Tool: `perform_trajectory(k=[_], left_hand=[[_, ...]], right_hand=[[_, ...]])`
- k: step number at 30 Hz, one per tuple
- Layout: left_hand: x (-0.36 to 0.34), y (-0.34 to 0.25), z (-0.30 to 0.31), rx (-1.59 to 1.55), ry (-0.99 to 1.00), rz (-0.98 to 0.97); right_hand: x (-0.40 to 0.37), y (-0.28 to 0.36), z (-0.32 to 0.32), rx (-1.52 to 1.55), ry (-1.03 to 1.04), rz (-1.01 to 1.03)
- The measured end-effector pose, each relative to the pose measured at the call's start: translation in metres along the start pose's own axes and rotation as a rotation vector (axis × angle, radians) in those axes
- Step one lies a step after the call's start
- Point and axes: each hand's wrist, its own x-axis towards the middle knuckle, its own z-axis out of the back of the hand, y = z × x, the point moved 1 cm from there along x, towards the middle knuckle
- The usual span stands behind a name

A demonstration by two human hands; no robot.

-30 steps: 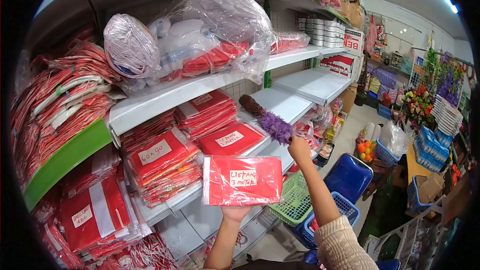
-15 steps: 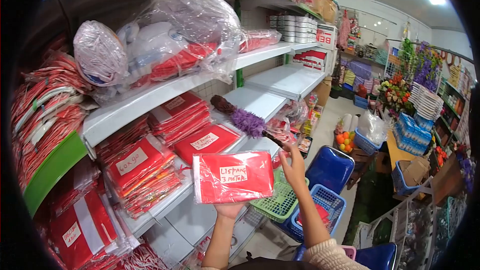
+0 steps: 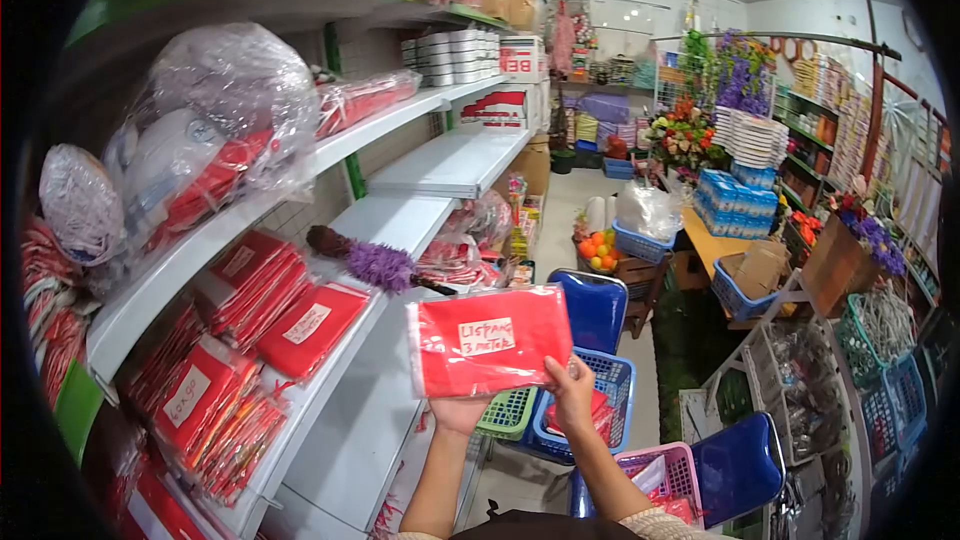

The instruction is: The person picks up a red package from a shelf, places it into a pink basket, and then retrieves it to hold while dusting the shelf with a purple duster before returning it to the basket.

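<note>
Red plastic-wrapped flat packet [image 3: 490, 340], white label, held mid-frame; left hand [image 3: 458, 412] fingers clamped under 6 o'clock edge; right hand [image 3: 572, 395] quit purple fluffy duster [image 3: 378, 264], left at 10 o'clock; now pinches 5 o'clock corner.

One red packet [image 3: 490, 340] in clear wrap, bearing one white handwritten label. Two hands on it: left hand [image 3: 460, 412], right hand [image 3: 572, 392]. One purple duster [image 3: 378, 265] on the shelf. Three labelled shelf packs [image 3: 307, 325] showing white tags among the red stacks; the packs beneath too tightly layered to count. Two bulging clear bags [image 3: 225, 110] one shelf up. Two chairs: far blue chair [image 3: 595, 308], near blue chair [image 3: 740, 465]. Three floor baskets: one green basket [image 3: 505, 412], one blue basket [image 3: 615, 385], one pink basket [image 3: 655, 460].
</note>
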Motion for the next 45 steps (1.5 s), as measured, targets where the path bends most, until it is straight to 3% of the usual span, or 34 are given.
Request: perform_trajectory(k=[5,6,9,13,16,17,18,19,27,37,45], left_hand=[[0.020,0.012,0.043,0.160,-0.090,0.090],[0.021,0.014,0.039,0.195,-0.034,0.109],[0.020,0.035,0.028,0.701,-0.097,0.087],[0.015,0.061,0.031,0.874,0.029,0.388],[0.009,0.070,0.052,0.649,0.113,0.451],[0.009,0.071,0.042,0.573,0.140,0.468],[0.004,0.069,0.034,0.569,-0.070,0.431],[0.000,0.067,0.035,0.543,-0.107,0.415],[-0.039,0.028,0.071,0.475,-0.180,0.226],[-0.053,-0.029,0.070,0.514,-0.233,-0.095],[-0.093,-0.078,0.069,0.603,-0.301,-0.362]], right_hand=[[-0.006,0.057,0.020,-0.102,-0.225,0.369],[-0.007,0.062,0.023,-0.151,-0.284,0.468],[-0.016,0.075,0.026,-0.194,-0.320,0.597],[-0.028,0.070,0.016,-0.368,-0.200,0.596],[-0.035,0.062,0.000,-0.722,0.064,0.868],[-0.040,0.056,-0.007,-0.743,0.150,0.780],[-0.047,0.055,-0.016,-0.769,0.225,0.805],[-0.047,0.047,-0.019,-0.811,0.330,0.824],[-0.057,0.031,-0.047,-1.066,0.596,0.815],[-0.054,0.003,-0.090,-0.968,0.902,0.831],[-0.069,-0.018,-0.145,-0.869,1.151,0.681]])
